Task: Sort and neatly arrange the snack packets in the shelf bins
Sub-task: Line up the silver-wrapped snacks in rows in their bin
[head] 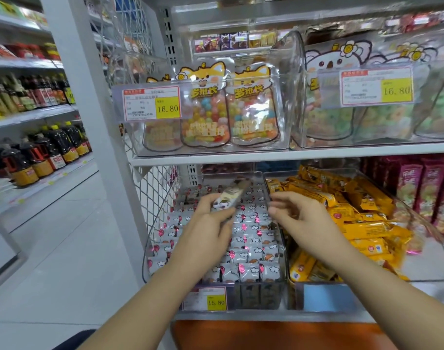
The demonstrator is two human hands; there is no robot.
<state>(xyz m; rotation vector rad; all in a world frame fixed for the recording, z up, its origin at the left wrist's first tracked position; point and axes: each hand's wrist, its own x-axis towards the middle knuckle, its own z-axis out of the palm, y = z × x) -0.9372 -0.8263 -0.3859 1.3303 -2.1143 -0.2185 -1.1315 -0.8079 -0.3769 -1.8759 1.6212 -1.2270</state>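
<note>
Nearest, two bare forearms come up from six o'clock toward the lower shelf. Just past them a yellow price label (216, 302) sits on the front of the clear left bin (151, 238). In it, white snack packets (251, 248) printed with red balloons lie in tidy overlapping rows, faces up, presumably so shoppers can read them at a glance.

Above those rows the left hand (211, 219) pinches a pale packet (232, 195) by its near end between thumb and fingers, with the far end tipped toward one o'clock. The packet hangs clear of the rows and is probably being lined up for a slot.

The right hand (300, 215), at four o'clock of the packet, hovers over the divider between the bins. Its fingers are loosely curled and hold nothing, seemingly ready to steady or straighten.

Toward three o'clock the yellow packets (362, 223) lie jumbled in their own bin, likely the untidy job left. Farther off, at twelve o'clock, candy pouches (228, 109) stand upright in clear bins on the upper shelf.
</note>
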